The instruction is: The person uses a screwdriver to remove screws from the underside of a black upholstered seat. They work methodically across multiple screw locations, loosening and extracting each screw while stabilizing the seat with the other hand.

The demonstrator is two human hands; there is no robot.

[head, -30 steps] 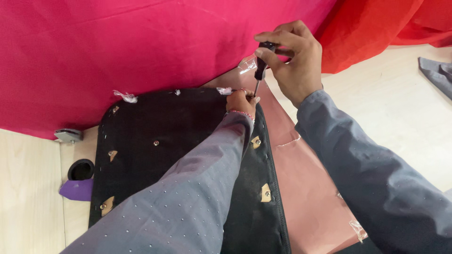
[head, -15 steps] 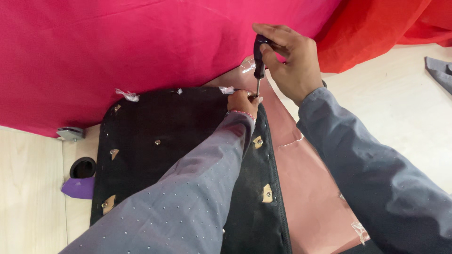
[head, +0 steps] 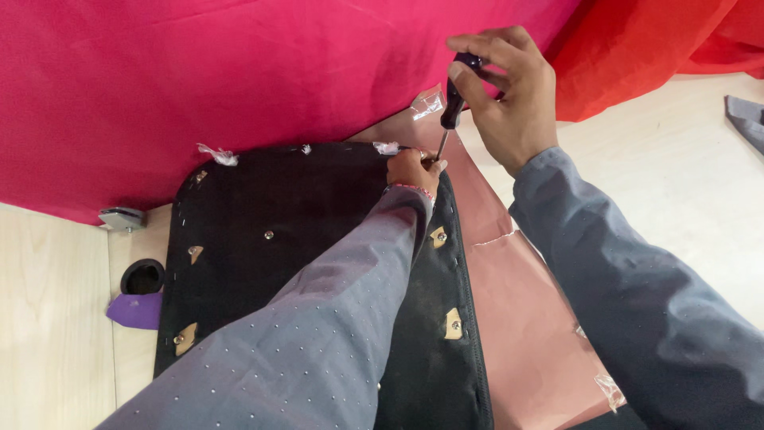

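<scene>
A black fabric-covered panel with small metal brackets and screws lies flat in front of me. My right hand grips the dark handle of a screwdriver, held upright with its tip at the panel's far right corner. My left hand rests on that same corner, fingers pinched right beside the screwdriver tip. What the fingers pinch is too small to tell. My grey sleeves cover much of the panel.
Pink-red cloth hangs behind the panel, with orange-red cloth at the right. A copper-pink sheet lies under the panel's right side. A purple object, a black ring and a metal bracket sit on the light wooden floor at left.
My right hand has turned the screwdriver upright and brought its tip down to the panel's corner beside my left hand. The left hand stays in place.
</scene>
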